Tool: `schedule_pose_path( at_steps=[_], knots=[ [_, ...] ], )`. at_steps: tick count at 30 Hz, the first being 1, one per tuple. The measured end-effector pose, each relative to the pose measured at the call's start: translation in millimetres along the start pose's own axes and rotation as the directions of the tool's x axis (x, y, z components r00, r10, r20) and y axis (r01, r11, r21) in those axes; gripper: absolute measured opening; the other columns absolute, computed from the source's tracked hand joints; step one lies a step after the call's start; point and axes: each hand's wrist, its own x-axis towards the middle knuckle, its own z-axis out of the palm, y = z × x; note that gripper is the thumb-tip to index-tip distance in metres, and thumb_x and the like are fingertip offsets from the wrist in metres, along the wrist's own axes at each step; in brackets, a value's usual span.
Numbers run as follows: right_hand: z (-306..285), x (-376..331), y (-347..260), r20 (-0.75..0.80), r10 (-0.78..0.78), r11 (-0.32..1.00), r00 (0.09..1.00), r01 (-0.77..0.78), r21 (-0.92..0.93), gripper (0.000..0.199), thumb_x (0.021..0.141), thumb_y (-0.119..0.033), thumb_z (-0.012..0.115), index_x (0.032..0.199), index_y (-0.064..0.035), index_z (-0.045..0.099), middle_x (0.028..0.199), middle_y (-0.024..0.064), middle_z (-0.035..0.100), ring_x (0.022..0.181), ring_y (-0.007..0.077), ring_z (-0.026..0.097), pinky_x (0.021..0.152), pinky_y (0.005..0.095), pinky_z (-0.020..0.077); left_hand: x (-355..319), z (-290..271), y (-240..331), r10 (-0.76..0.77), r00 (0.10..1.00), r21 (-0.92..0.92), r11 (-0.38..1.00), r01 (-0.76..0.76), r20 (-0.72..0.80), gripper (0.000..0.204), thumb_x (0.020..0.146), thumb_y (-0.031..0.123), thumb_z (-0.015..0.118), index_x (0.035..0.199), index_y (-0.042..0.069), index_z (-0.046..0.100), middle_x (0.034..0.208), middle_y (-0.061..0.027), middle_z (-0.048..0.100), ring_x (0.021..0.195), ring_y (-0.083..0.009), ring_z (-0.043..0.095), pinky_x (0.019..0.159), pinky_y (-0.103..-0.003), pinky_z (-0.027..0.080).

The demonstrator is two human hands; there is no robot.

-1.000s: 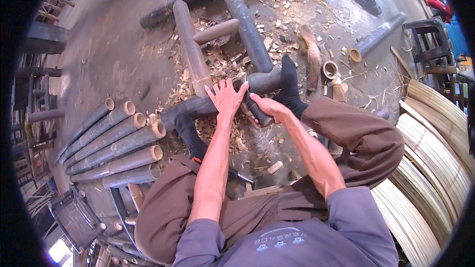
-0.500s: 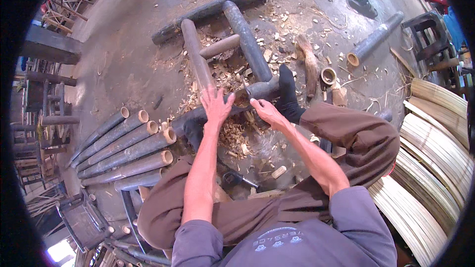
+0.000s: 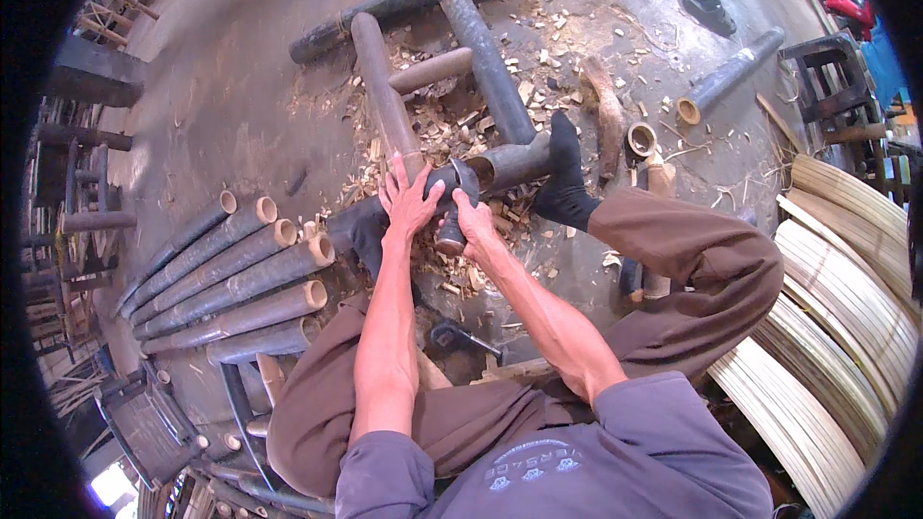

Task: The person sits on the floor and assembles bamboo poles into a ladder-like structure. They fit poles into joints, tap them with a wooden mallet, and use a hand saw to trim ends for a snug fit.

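A bamboo frame lies on the floor before me, with a dark far pole (image 3: 413, 8), two side poles and a short crossbar (image 3: 431, 69) between them. Across its near end runs a thick dark bamboo pole (image 3: 520, 162) with a cut hole in it. My left hand (image 3: 410, 200) is open, fingers spread over this near pole beside the left side pole (image 3: 386, 101). My right hand (image 3: 474, 223) is closed round a tool with a thick dark handle and a curved blade (image 3: 465, 176), which is against the pole just left of the hole.
My feet in dark socks (image 3: 565, 178) flank the near pole. Wood chips (image 3: 527, 91) litter the floor. Cut bamboo poles (image 3: 240, 300) lie at left, split bamboo strips (image 3: 817, 317) at right. A loose pole (image 3: 731, 77), sandals (image 3: 707, 12) and a wooden billet (image 3: 604, 115) lie farther off.
My right hand has moved left along the near pole, and the curved-bladed tool now shows plainly in its grip. My left hand has shifted slightly left, still spread on the pole.
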Motion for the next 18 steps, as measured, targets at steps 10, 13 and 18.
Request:
schedule_pose_path(
  at_steps=[10, 13, 18],
  knots=[
    [20.8, -3.9, 14.0, -0.122, -0.175, 0.973, 0.977, 0.191, 0.128, 0.034, 0.097, -0.035, 0.059, 0.103, -0.0040, 0.049, 0.075, 0.0073, 0.058, 0.053, 0.0193, 0.059, 0.046, 0.0364, 0.0551, -1.2, -4.6, -13.4, -0.077, 0.996, -0.033, 0.996, 0.079, 0.050, 0.066, 0.088, 0.071, 0.045, 0.140, 0.031, 0.053, 0.165, -0.0082, -0.006, 0.145, -0.0503, 0.013, 0.116, -0.062, 0.005],
    [0.7, -53.2, -15.8, -0.085, -0.164, 0.939, 0.983, 0.182, 0.291, 0.037, 0.097, -0.039, 0.059, 0.106, -0.0072, 0.044, 0.076, 0.0080, 0.056, 0.058, 0.0206, 0.062, 0.051, 0.0410, 0.0593, -0.2, -29.8, 28.1, -0.057, 0.993, -0.073, 0.995, 0.065, 0.099, 0.078, 0.083, 0.080, 0.044, 0.141, 0.029, 0.052, 0.165, -0.0098, -0.008, 0.145, -0.0501, 0.012, 0.116, -0.062, 0.004],
    [11.8, -52.3, 15.5, 0.051, 0.082, 0.888, 0.995, -0.096, 0.449, 0.037, 0.097, -0.039, 0.059, 0.104, -0.0056, 0.045, 0.078, 0.0114, 0.059, 0.062, 0.0249, 0.064, 0.057, 0.0457, 0.0609, 0.3, -43.6, 30.7, -0.070, 0.983, -0.118, 0.989, 0.090, 0.170, 0.086, 0.077, 0.084, 0.047, 0.144, 0.029, 0.050, 0.164, -0.0115, -0.010, 0.146, -0.0502, 0.011, 0.116, -0.063, 0.002]
  ],
)
